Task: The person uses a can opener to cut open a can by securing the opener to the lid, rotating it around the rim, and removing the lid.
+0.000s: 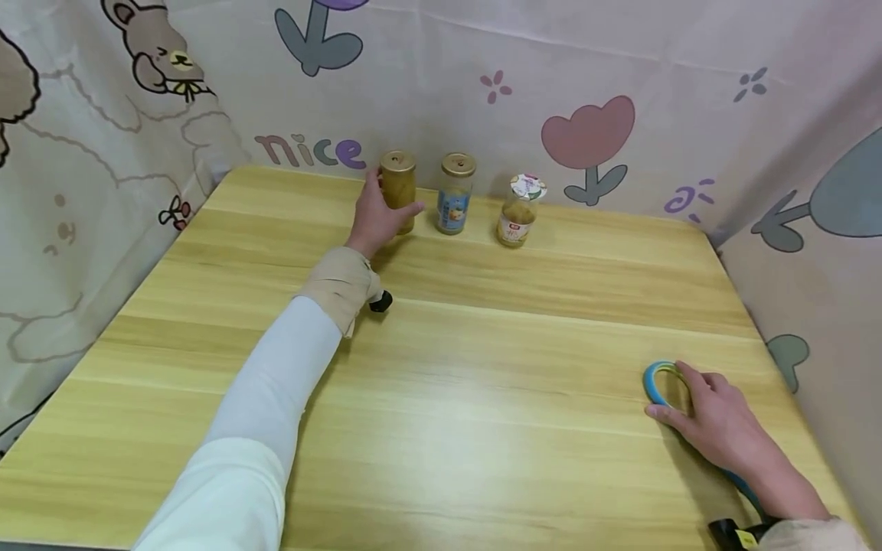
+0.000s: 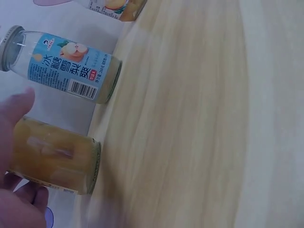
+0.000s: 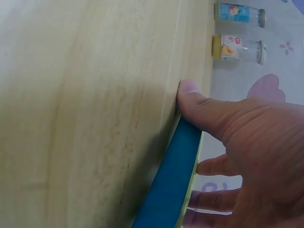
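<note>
My left hand is around a gold-lidded glass jar standing at the far edge. In the left wrist view, the thumb sticks out off the jar of brownish-yellow contents, toward a blue-labelled glass jar; the other fingers are bent beside its opposite side. On the right, my right hand holds a blue ring-shaped band with a yellow-green inner side. The right wrist view has the thumb at the end of the blue band, the other fingers on its green-edged side.
A third glass jar with a white label and patterned cap stands right of the blue-labelled one. Behind the wooden table hangs a printed cloth. Black camera parts jut from both wrists.
</note>
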Demonstrator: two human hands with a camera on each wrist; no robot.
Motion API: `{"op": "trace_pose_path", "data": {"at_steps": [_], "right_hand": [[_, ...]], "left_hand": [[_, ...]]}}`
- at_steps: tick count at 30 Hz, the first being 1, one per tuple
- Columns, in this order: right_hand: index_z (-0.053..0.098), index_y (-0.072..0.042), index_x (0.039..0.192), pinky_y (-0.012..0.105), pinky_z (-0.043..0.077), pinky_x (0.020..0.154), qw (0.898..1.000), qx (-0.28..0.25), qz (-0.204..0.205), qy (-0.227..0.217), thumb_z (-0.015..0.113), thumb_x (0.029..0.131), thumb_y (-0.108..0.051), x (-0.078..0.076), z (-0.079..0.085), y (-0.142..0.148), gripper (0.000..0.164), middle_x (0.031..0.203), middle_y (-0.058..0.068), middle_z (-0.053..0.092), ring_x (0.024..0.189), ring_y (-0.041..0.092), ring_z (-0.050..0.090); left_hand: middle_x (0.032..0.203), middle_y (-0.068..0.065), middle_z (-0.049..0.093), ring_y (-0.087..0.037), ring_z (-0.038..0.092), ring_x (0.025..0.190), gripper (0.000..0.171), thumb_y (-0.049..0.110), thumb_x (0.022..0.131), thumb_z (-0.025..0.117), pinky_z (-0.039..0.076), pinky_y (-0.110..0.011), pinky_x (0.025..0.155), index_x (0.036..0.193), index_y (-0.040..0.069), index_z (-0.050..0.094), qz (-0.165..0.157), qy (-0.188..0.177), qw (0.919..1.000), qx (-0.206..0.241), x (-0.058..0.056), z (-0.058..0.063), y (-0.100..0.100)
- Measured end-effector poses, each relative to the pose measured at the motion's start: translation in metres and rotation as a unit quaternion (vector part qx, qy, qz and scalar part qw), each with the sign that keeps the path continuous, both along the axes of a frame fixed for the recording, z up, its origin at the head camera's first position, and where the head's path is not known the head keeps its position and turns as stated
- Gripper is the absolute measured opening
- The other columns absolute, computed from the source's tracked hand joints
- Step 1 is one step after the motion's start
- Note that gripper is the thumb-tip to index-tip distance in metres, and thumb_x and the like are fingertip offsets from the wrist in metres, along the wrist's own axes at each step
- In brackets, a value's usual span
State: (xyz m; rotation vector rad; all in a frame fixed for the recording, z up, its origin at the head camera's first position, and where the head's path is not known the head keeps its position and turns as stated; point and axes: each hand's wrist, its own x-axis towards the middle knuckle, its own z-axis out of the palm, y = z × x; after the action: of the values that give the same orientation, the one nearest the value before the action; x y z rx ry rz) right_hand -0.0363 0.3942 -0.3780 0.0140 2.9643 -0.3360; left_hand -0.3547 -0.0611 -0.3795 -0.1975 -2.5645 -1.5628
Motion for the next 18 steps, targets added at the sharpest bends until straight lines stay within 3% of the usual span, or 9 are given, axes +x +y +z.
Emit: {"op": "trace_pose_path", "data": {"at_steps": [8,18], "right_hand": [[0.024,0.014,0.143,0.069,0.035,0.081,1.0,0.002,-0.004,-0.004,0.058,0.089,-0.056,0.0006,-0.0025,-0.0037,0.095,0.122,0.048,0.036,0.106,0.062,0.036],[0.023,0.014,0.144,0.068,0.035,0.081,1.0,0.001,0.007,0.001,0.057,0.09,-0.055,0.003,-0.0026,-0.0014,0.094,0.122,0.047,0.036,0.106,0.061,0.036]], "left_hand": [[0.147,-0.008,0.038,-0.018,0.041,0.13,0.084,0.035,0.086,0.07,0.031,-0.031,0.109,0.15,0.014,0.019,0.005,0.012,0.9994,-0.03,-0.0058,0.0027,0.0002],[0.148,-0.008,0.037,-0.02,0.04,0.131,0.086,0.034,0.086,0.071,0.03,-0.034,0.11,0.15,0.015,0.017,-0.003,-0.019,0.9991,-0.038,-0.0034,0.0055,-0.0028]]}}
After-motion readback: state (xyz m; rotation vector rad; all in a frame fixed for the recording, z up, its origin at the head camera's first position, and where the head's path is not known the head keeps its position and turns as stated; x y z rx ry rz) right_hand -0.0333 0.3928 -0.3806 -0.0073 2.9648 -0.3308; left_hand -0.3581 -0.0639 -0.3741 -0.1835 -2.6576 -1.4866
